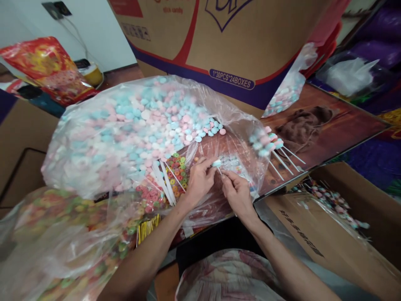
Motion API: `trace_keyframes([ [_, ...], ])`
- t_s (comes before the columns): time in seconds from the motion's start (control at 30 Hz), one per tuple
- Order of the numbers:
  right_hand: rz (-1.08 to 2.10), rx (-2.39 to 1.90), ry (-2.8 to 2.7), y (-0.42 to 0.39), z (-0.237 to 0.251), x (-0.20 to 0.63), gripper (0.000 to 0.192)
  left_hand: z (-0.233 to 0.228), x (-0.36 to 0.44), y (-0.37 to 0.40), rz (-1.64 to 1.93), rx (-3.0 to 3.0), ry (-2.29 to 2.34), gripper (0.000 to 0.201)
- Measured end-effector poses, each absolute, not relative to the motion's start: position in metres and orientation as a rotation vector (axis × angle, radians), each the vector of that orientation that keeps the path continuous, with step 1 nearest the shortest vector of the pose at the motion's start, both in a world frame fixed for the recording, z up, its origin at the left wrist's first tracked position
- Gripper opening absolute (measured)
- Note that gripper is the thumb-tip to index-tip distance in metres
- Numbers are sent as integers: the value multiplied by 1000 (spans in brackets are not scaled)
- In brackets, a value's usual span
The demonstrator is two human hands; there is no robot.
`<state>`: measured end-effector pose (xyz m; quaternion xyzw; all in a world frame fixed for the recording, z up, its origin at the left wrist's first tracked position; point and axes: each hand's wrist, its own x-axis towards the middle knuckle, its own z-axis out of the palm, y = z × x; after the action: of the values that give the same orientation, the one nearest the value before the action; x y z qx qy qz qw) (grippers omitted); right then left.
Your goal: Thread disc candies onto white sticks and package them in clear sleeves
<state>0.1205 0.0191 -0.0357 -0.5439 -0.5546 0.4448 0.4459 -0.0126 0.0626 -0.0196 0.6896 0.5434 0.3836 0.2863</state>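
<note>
The left hand (199, 182) pinches a pale candy (216, 163) while the right hand (237, 193) pinches a stick (219, 170) into it; next, seating it straight needs steady pressure.

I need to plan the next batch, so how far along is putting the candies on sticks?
Done: a small pile of finished lollipops lies on the table to the right. In hand: the left hand and right hand meet on one blue candy and its stick. Left: the big clear bag of loose pastel candies looks nearly full, and bare white sticks wait beside it, so most seems undone.
</note>
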Motion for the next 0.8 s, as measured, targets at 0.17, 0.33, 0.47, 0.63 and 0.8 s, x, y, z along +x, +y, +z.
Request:
trace_keyframes([
  [0.17,1113,-1377,-1277,23,-36,127,30,-19,-16,50,885,1814,1239,35],
  [0.33,1073,-1408,-1441,17,-34,133,29,-13,-52,54,867,1792,1444,36],
  [0.47,966,-1448,-1552,12,-34,132,26,-8,-88,61,671,2077,1876,26],
  [0.63,908,-1462,-1622,9,-35,129,28,-13,-100,58,380,2316,1819,22],
  [0.8,905,-1456,-1657,7,-34,129,26,-13,-94,62,596,2206,1727,18],
])
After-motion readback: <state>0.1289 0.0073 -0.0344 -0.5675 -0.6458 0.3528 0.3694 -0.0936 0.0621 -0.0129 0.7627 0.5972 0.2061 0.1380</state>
